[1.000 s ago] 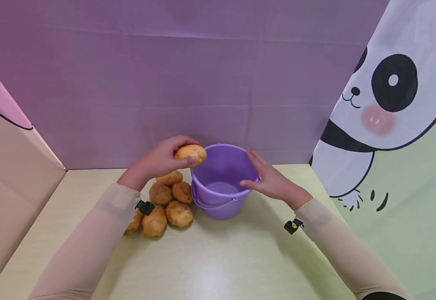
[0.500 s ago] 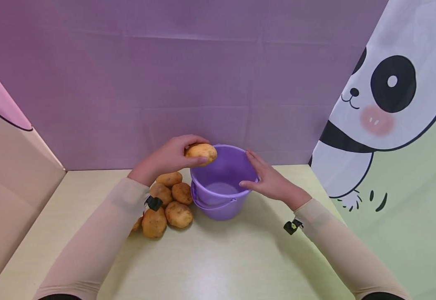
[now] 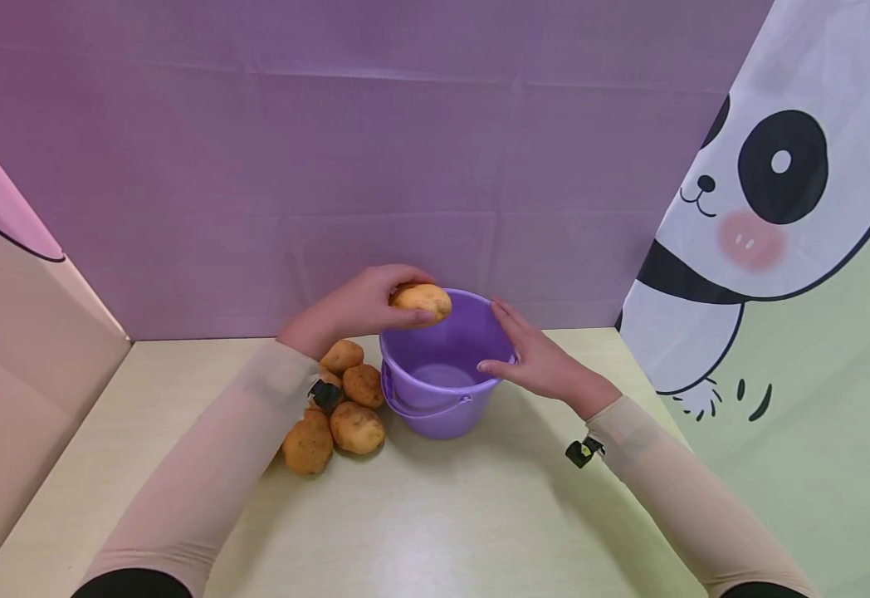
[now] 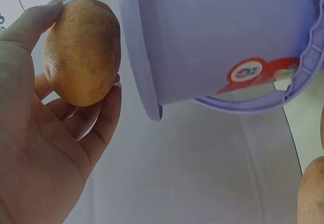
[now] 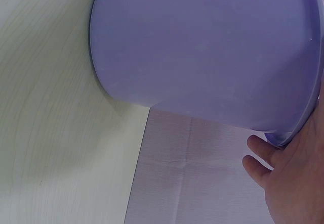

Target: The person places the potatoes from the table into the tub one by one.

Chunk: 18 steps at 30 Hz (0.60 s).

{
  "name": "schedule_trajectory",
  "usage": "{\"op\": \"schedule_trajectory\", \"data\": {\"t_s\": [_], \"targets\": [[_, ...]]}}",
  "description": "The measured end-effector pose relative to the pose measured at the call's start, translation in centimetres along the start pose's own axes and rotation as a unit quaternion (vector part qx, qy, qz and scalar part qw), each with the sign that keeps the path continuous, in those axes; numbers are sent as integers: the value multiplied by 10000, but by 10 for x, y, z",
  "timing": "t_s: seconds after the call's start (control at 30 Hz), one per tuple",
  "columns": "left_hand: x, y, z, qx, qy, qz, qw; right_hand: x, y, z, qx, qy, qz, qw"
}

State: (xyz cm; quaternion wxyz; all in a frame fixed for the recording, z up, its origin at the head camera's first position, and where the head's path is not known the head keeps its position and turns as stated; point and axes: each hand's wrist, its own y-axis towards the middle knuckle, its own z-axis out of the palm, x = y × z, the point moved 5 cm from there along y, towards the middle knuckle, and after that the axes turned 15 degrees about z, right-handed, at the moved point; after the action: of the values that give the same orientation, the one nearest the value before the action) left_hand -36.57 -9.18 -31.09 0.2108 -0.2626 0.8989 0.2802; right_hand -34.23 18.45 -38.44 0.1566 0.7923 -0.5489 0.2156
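Note:
My left hand (image 3: pixel 364 307) grips a yellow-brown potato (image 3: pixel 426 302), which overlaps the upper left rim of a purple bucket (image 3: pixel 438 423) in the head view. Seen from the left wrist, the potato (image 4: pixel 83 52) sits between thumb and fingers, just outside the bucket rim (image 4: pixel 139 52). On the other side, my right hand (image 3: pixel 547 357) holds the bucket at its rim, thumb over the near edge and fingers reaching toward the back. Two fingers (image 5: pixel 258 171) show outside the bucket wall in the right wrist view. The bucket stands upright, and no potato shows inside it.
Several more potatoes (image 3: pixel 358 428) lie piled left of the bucket on the pale wooden table (image 3: pixel 435 515), partly hidden by my left forearm. The bucket's handle (image 3: pixel 435 411) hangs down its front. Close behind stands a purple cloth backdrop (image 3: pixel 375 166).
My left hand has carried the potato to the right, from beside the bucket to over its rim in the head view. The right hand and bucket have stayed in place.

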Motion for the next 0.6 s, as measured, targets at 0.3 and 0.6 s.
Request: {"op": "schedule_trajectory", "data": {"t_s": [0.3,0.6], "targets": [[-2,13,14,201,114,146,9996,1,0,0,15,50,-2,10000],[-3,18,25,367,74,106,9992,2,0,1,5,13,-14,10000]]}}
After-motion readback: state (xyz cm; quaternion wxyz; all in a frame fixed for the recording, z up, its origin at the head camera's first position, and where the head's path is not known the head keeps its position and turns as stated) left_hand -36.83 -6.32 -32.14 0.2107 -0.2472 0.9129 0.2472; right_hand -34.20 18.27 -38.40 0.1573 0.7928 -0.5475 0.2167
